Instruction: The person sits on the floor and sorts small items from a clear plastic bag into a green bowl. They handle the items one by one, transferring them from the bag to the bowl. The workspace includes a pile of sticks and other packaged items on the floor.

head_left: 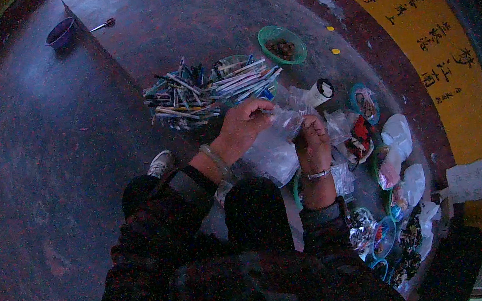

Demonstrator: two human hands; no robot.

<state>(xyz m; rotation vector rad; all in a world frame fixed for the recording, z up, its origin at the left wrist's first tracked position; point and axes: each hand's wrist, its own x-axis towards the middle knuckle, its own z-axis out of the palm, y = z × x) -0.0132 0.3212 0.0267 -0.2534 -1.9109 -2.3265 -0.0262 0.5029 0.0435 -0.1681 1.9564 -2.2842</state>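
Head view: both hands [278, 130] apparently pinch clear bag [287, 120].

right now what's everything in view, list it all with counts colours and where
clear plastic bag: one, see-through, held between both hands at centre
pens: a pile, too many to count, mixed colours, on the floor above the hands
green bowl: one, dark contents, beyond the pens
purple bowl: one, top left
spoon: one, beside the purple bowl
white roll: one, right of the pens
small bowls and bags: several, mixed colours, along the right
yellow banner: one, black writing, upper right
shoe: one, pale, left of the forearm
left hand: bangle on the wrist, gripping the bag
right hand: wristwatch, gripping the bag
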